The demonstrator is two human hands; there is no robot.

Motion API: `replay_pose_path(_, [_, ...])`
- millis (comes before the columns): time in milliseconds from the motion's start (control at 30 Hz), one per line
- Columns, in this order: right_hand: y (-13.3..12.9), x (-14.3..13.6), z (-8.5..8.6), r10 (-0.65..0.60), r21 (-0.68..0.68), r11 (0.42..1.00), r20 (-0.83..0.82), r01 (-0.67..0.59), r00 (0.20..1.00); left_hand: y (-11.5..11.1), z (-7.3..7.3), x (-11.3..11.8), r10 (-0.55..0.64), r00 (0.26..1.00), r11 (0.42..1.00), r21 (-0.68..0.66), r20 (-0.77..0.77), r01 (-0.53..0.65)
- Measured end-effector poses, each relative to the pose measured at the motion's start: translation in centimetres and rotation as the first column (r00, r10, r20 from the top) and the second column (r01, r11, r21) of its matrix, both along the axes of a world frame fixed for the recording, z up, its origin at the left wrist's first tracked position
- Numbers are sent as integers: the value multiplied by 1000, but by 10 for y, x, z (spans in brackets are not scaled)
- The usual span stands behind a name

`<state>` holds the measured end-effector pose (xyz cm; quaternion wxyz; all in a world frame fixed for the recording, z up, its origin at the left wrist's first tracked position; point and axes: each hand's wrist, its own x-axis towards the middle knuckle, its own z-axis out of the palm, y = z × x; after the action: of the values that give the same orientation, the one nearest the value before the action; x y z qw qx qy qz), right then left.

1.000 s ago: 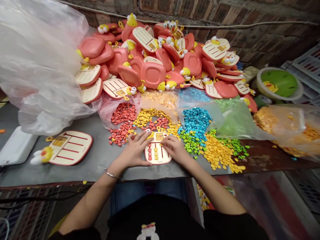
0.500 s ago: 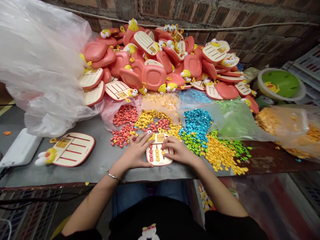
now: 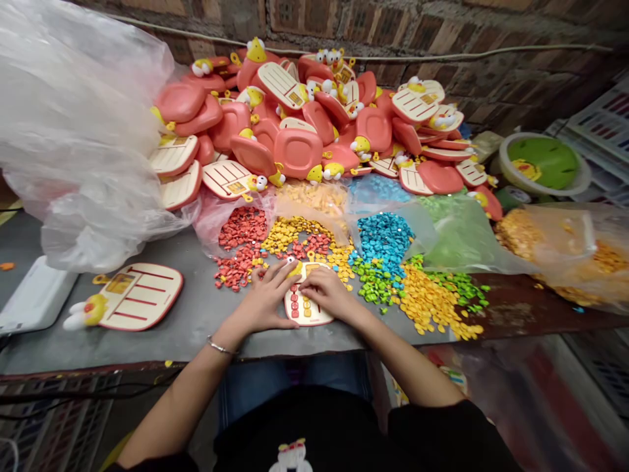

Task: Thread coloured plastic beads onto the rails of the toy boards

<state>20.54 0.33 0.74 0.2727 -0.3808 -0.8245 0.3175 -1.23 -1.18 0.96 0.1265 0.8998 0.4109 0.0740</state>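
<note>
A cream toy board point(image 3: 319, 317) with a red rim and a yellow animal head lies flat at the table's front edge. Red and yellow pieces stand in columns in its left slots. My left hand point(image 3: 263, 298) holds its left side, thumb along the lower edge and fingers up by the head. Over the board's upper middle, my right hand point(image 3: 328, 292) has its fingertips pinched together; whatever they hold is hidden. Loose red pieces point(image 3: 240, 226), yellow pieces point(image 3: 432, 298), blue pieces point(image 3: 386, 236) and green pieces point(image 3: 373, 282) lie in heaps just beyond my hands.
A second slotted board point(image 3: 147, 298) lies to the left, beside a white box-shaped device point(image 3: 37, 295). Many red-backed boards point(image 3: 297, 152) are piled against the brick wall. A large clear plastic bag point(image 3: 88, 131) stands at left, a round green-bottomed tub point(image 3: 545, 164) at right.
My right hand has moved left and a little up across the board, its fingers drawing together. My left hand keeps its hold. The whole view has shifted slightly.
</note>
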Motion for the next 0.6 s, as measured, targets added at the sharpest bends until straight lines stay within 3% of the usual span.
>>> replay_pose_path(67, [0, 14, 6, 77, -66, 994, -79, -82, 994, 0, 1, 0, -2, 1000, 1000, -3, -3, 2])
replay_pose_path(100, [1, 24, 7, 58, -81, 994, -108, -67, 992, 0, 1, 0, -4, 1000, 1000, -5, -5, 4])
replay_pose_path(167, [6, 47, 6, -126, -36, 992, -92, 123, 988, 0, 2, 0, -14, 1000, 1000, -9, -2, 14])
replay_pose_path(233, [12, 68, 0, -357, 102, 930, 7, 354, 934, 0, 3, 0, -26, 1000, 1000, -8, 9, 26])
replay_pose_path(300, [18, 80, -7, -457, 232, 877, 124, 422, 881, 0, 2, -1, -32, 999, 999, -7, 26, 32])
replay_pose_path(500, [26, 65, -15, -291, 326, 926, 291, 191, 912, -1, 0, -1, -22, 999, 1000, -19, 48, 23])
replay_pose_path(600, [25, 58, -12, -267, 306, 935, 284, 177, 921, -1, 0, -1, -19, 999, 1000, -14, 49, 20])
